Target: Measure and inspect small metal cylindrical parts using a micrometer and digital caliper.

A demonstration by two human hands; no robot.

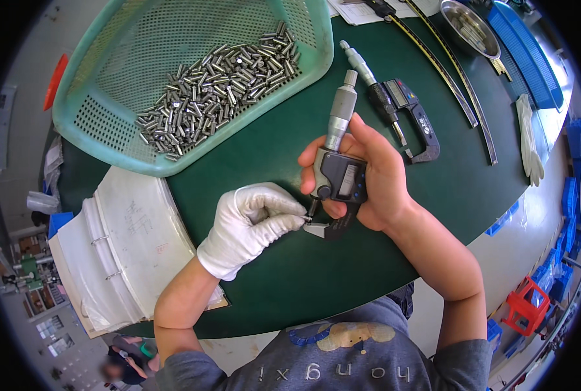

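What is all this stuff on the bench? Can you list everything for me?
Basket: one, teal, upper left.
Small pins: many, silvery, inside the basket.
Ring binder: one, white, open, left of centre.
Held micrometer: one, grey and black, centre.
Spare micrometer: one, black, lying on the green mat.
Metal bowl: one, silvery, top right.
Loose gloves: white, right edge.
Left hand: white-gloved, fingers at the micrometer's gap.
Right hand: bare, gripping the micrometer.

Bare green mat [290, 287] lay open near the person; a basket [95, 130] blocked far left, a binder [134, 241] near left, a spare micrometer [401, 111] far right.
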